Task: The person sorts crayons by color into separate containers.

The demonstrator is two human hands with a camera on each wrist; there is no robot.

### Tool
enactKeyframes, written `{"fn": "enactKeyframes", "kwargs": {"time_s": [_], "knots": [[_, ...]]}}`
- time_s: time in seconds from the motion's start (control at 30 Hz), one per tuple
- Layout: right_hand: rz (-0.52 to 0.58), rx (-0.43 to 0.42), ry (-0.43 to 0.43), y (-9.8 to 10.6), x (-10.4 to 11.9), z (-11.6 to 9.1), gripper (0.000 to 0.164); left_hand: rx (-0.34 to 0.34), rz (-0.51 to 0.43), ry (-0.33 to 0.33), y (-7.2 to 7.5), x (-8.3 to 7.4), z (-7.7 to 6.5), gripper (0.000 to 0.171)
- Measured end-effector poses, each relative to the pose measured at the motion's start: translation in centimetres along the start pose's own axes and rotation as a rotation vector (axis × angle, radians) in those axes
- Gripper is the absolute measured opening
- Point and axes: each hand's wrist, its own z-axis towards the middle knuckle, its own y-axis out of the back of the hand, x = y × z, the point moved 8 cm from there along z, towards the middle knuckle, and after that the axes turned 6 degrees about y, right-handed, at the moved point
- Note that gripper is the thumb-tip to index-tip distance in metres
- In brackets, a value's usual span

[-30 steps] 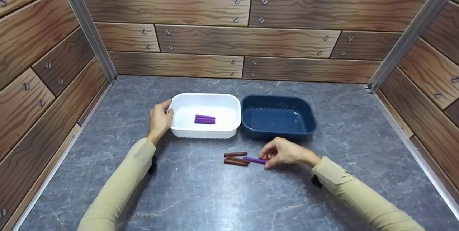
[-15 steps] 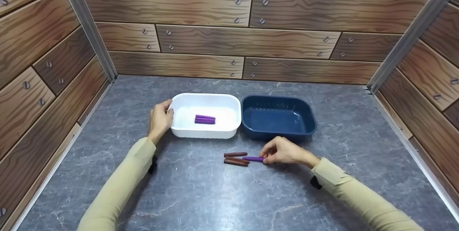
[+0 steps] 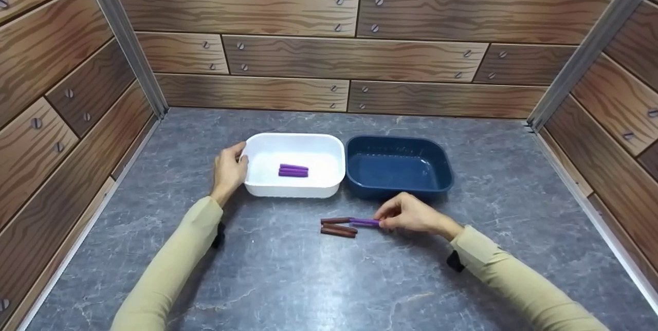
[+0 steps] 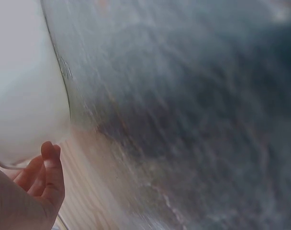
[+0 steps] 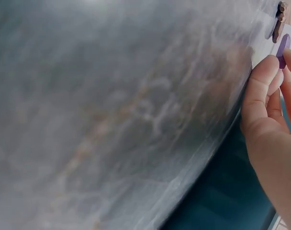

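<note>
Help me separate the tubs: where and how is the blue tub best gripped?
Probably by the rim of the blue tub, at its right end, coming from the right and above and pinching the wall: the open top lets a hand straddle it. The left end sits close beside the white tub, leaving little finger room, and the right hand is in front of the near side.

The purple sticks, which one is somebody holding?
The purple stick pinched in the right hand, near the brown sticks; the other purple sticks lie inside the white tub.
</note>
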Motion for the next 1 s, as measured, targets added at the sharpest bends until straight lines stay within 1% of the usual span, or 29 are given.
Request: {"fn": "enactKeyframes", "kwargs": {"time_s": [0.23,0.47,0.6,0.7,0.9,1.0], "knots": [[-0.024,-0.039,0.036,0.0,1.1,0.4,0.012,0.01,0.009,-0.006,0.1,0.0,0.1,0.043],[0.03,-0.092,0.064,0.0,2.3,0.9,0.014,0.002,0.031,-0.014,0.1,-0.3,0.3,0.043],[-0.004,-0.124,0.091,-0.1,3.1,1.3,0.016,-0.003,0.025,-0.006,0.1,-0.2,0.2,0.042],[-0.029,-0.139,0.103,-0.2,4.1,1.7,0.017,-0.004,0.02,0.004,0.1,0.0,0.0,0.042],[-0.003,-0.136,0.126,-0.2,8.1,1.5,0.018,-0.017,0.035,-0.008,0.1,0.0,0.0,0.042],[-0.003,-0.142,0.132,-0.3,7.8,2.3,0.018,-0.022,0.03,-0.019,0.2,-0.2,0.0,0.043]]}}
